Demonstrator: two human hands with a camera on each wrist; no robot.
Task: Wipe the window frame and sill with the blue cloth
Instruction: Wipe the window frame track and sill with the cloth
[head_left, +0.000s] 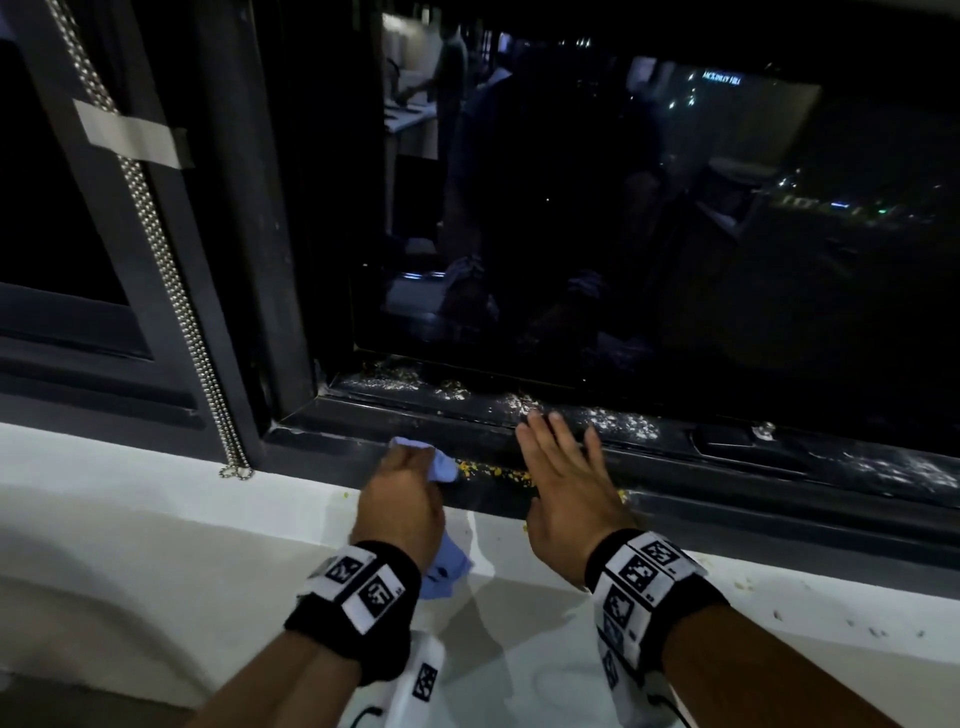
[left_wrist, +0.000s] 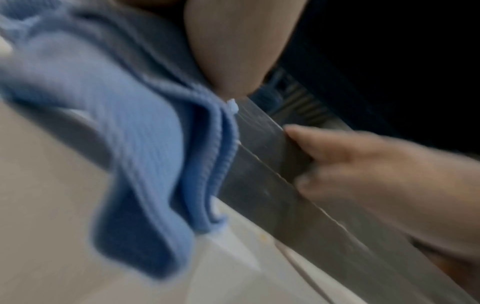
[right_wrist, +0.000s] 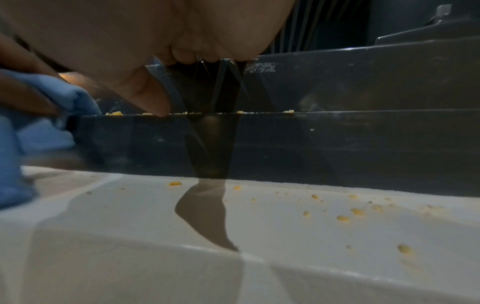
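Note:
My left hand (head_left: 402, 493) grips the bunched blue cloth (head_left: 441, 466) against the front ledge of the dark window frame (head_left: 727, 499), near its left corner. A loose tail of the blue cloth (left_wrist: 135, 144) hangs below my wrist over the white sill (head_left: 156, 530). Yellow crumbs (head_left: 493, 472) lie on the ledge just right of the cloth. My right hand (head_left: 563, 467) rests flat on the same ledge with its fingers straight, holding nothing. In the right wrist view the blue cloth (right_wrist: 59, 98) sits at the far left, and crumbs (right_wrist: 355, 211) dot the white sill (right_wrist: 233, 257).
White dust and specks cover the inner track (head_left: 519, 400) below the dark glass pane (head_left: 623, 208). A window latch (head_left: 748, 441) sits on the track to the right. A beaded blind chain (head_left: 171, 291) hangs down the left frame to the sill, under a strip of tape (head_left: 132, 135).

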